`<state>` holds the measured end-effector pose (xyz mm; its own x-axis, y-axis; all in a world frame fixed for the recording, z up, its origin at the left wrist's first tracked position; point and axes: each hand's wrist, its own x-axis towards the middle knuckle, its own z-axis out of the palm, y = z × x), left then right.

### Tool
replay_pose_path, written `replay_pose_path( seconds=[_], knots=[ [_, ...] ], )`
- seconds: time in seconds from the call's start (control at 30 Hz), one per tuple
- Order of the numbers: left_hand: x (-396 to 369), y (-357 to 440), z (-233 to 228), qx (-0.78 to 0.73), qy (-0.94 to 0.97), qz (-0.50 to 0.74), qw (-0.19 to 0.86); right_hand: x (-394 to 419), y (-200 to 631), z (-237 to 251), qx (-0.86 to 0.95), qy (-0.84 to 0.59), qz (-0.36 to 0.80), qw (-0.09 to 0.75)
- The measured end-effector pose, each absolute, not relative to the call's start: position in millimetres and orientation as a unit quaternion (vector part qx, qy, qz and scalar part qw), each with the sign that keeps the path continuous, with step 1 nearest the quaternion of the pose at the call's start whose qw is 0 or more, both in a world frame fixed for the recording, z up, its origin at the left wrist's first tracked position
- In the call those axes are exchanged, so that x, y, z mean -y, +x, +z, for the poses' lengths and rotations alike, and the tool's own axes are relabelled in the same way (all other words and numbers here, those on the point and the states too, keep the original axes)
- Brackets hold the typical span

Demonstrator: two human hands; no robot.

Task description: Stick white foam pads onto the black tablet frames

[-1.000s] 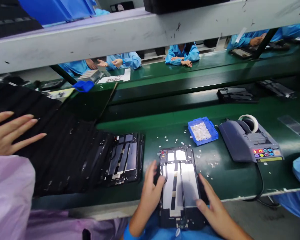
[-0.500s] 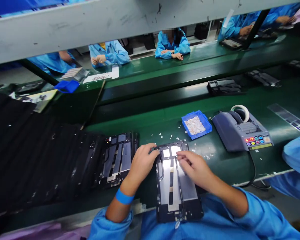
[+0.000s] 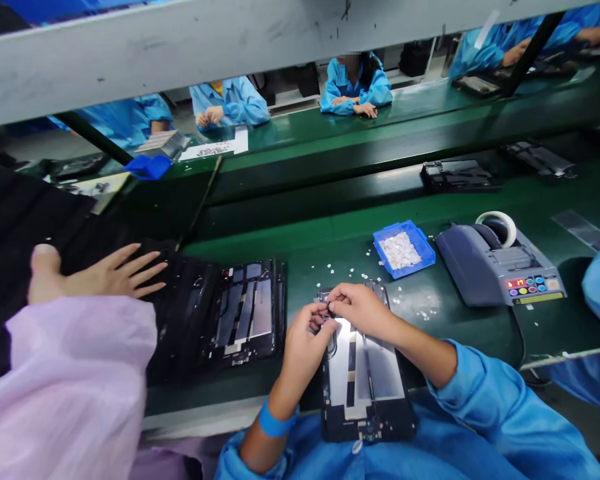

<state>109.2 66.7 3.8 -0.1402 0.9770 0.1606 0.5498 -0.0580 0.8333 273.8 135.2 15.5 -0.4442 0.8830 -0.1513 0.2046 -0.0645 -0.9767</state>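
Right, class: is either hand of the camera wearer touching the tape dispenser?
No: the left hand and right hand are both over the dark device, and the tape dispenser stands apart.

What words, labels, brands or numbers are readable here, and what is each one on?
"17", apparently, after one blurred character: the red lit display on the grey plastic tape dispenser.
Too small to read: the narrow yellow label and round coloured buttons on that dispenser.
Too small to read: any print on the nearest flat black open-backed device.
Cannot tell whether print: dark specks on the white paper sheet.
No brand or word is legible.
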Motion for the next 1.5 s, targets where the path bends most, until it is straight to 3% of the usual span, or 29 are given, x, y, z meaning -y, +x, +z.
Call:
replay_pose_path(
  seconds=[0.1, 0.23, 0.4, 0.6, 0.73, 0.87, 1.0, 1.13, 1.37, 1.5],
  knots=[
    [-66, 114, 6, -0.661, 0.544, 0.416, 0.307, -129, 272, 16, 0.662, -0.435, 0.525, 0.311],
    [-70, 112, 6, -0.664, 0.499, 0.438, 0.343, -118, 272, 11, 0.751, -0.468, 0.339, 0.318],
    [-65, 110, 4, -0.664, 0.533, 0.441, 0.284, -107, 271, 2, 0.819, -0.435, 0.217, 0.306],
    [-56, 113, 11, -0.626, 0.641, 0.420, 0.142, -107, 268, -2, 0.826, -0.445, 0.173, 0.299],
    [-56, 115, 12, -0.621, 0.656, 0.410, 0.126, -108, 259, -1, 0.822, -0.471, 0.147, 0.282],
    [-62, 115, 7, -0.654, 0.594, 0.413, 0.219, -117, 267, 12, 0.804, -0.497, 0.188, 0.267],
    [-73, 111, -1, -0.672, 0.466, 0.444, 0.367, -147, 329, 37, 0.733, -0.584, 0.192, 0.291],
    [-80, 110, -7, -0.651, 0.397, 0.489, 0.424, -176, 387, 51, 0.664, -0.722, 0.079, 0.176],
    [-82, 114, -10, -0.632, 0.369, 0.523, 0.437, -126, 308, 32, 0.837, -0.472, 0.188, 0.202],
    [-73, 116, -4, -0.639, 0.374, 0.534, 0.409, -109, 269, 18, 0.853, -0.445, 0.198, 0.189]
  ],
)
